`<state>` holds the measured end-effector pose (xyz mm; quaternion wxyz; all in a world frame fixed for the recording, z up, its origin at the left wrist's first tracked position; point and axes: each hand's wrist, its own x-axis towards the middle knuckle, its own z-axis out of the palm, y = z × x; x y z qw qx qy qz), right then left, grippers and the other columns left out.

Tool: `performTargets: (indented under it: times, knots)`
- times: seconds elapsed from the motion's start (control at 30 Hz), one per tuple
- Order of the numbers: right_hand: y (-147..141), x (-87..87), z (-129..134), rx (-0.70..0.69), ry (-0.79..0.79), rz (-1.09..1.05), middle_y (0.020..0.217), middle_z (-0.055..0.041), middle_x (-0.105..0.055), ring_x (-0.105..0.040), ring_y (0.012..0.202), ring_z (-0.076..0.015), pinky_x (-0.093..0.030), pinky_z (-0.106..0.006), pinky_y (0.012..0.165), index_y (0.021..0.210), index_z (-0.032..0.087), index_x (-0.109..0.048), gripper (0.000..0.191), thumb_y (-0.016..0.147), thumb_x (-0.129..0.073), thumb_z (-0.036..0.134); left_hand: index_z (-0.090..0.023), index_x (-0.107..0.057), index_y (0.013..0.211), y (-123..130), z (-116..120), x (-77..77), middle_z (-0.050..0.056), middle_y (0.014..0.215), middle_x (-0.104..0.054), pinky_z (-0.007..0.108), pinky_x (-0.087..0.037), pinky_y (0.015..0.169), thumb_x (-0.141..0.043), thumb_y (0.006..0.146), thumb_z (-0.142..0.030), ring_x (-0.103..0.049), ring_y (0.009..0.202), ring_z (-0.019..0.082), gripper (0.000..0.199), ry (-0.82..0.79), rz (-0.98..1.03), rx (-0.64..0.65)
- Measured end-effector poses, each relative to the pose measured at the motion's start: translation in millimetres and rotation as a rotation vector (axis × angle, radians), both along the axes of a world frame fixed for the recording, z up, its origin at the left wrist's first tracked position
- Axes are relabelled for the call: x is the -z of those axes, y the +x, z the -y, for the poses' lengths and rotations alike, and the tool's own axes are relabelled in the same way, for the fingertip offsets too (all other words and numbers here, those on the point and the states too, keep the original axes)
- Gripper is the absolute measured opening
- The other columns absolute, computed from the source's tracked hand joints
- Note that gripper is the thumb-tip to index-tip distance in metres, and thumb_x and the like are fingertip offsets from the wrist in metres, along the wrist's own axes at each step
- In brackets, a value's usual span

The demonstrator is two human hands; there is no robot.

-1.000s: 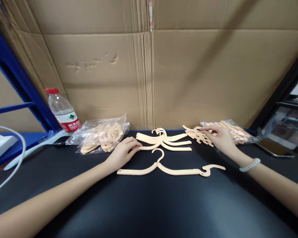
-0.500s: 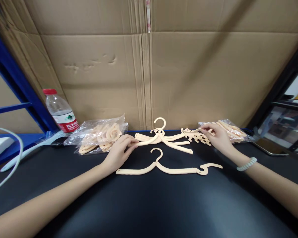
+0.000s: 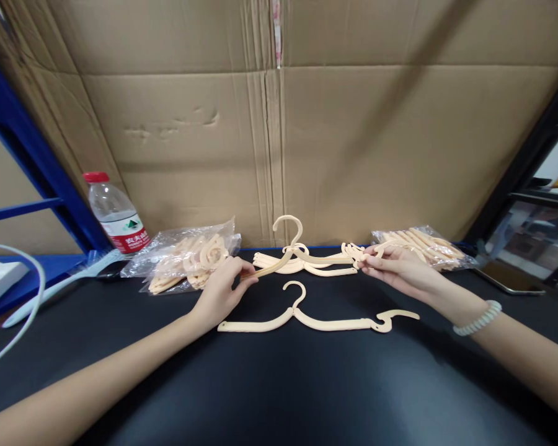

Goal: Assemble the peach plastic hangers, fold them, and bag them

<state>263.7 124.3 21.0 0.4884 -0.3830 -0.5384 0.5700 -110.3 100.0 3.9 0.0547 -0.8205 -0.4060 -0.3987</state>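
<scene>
Hanger (image 3: pixel 292 249) between left hand (image 3: pixel 227 285) and right hand (image 3: pixel 402 269)
The left pinches the hanger's left end; the right, beside its right end, pinches a hook piece (image 3: pixel 380 249).

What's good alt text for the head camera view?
The left hand holds a cream hanger by one end; the right hand pinches a small piece near the other. Another hanger lies nearer on the black table, plastic bags farther back.

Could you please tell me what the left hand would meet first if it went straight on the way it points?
Leaving aside the hanger it holds, the left hand would probably meet the stacked hangers first; its height is unclear, so it might pass over them.
</scene>
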Motion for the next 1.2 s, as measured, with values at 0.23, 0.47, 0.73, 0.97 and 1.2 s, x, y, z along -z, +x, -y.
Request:
performTargets:
  times: [0.23, 0.47, 0.73, 0.97, 1.2]
  knots:
    - [-2.7, 1.0, 3.8, -0.098, -0.080, -0.016, 0.102, -0.0070, -0.070, -0.063, 0.108, -0.0238, -0.052, -0.038, 0.099, 0.082, 0.018, -0.072, 0.024, 0.070, -0.083, 0.036, -0.019, -0.060, 0.097, -1.3, 0.2, -1.3, 0.002, 0.081, -0.063, 0.031, -0.048, 0.068, -0.054, 0.093, -0.025, -0.058, 0.074, 0.018, 0.009, 0.013, -0.027, 0.045]
    - [-4.3, -1.1, 7.5, -0.216, -0.185, -0.036, 0.109, -0.0113, -0.070, -0.063, 0.113, -0.0296, -0.051, -0.044, 0.101, 0.083, 0.017, -0.064, 0.020, 0.078, -0.077, 0.033, -0.020, -0.063, 0.099, -0.6, 0.6, -2.8, 0.003, 0.084, -0.064, 0.033, -0.048, 0.072, -0.053, 0.095, -0.023, -0.057, 0.078, 0.019, 0.012, 0.011, -0.060, 0.091]
    - [-3.2, 3.5, 6.1, -0.224, -0.251, -0.067, 0.085, -0.0045, -0.067, -0.070, 0.101, -0.0285, -0.057, -0.035, 0.092, 0.077, 0.017, -0.060, 0.020, 0.075, -0.079, 0.024, -0.020, -0.063, 0.099, 0.3, 3.2, -4.0, 0.003, 0.085, -0.063, 0.032, -0.047, 0.073, -0.053, 0.095, -0.022, -0.057, 0.079, 0.019, 0.011, 0.004, -0.062, 0.096]
    - [-1.2, 5.5, 5.9, -0.231, -0.228, -0.016, 0.088, -0.0041, -0.068, -0.071, 0.097, -0.0247, -0.059, -0.031, 0.089, 0.083, 0.018, -0.061, 0.016, 0.079, -0.076, 0.024, -0.020, -0.064, 0.097, 0.5, 2.9, -3.8, 0.003, 0.083, -0.064, 0.033, -0.048, 0.072, -0.053, 0.094, -0.024, -0.058, 0.078, 0.019, 0.011, 0.009, -0.051, 0.099]
    - [-14.0, 3.8, 14.5, -0.163, -0.135, -0.001, 0.079, -0.0007, -0.068, -0.073, 0.084, -0.0200, -0.062, -0.026, 0.079, 0.077, 0.019, -0.061, 0.023, 0.071, -0.081, 0.027, -0.020, -0.064, 0.096, -0.1, 2.5, -2.9, 0.004, 0.083, -0.064, 0.033, -0.048, 0.072, -0.054, 0.094, -0.023, -0.058, 0.077, 0.019, 0.011, 0.012, -0.047, 0.097]
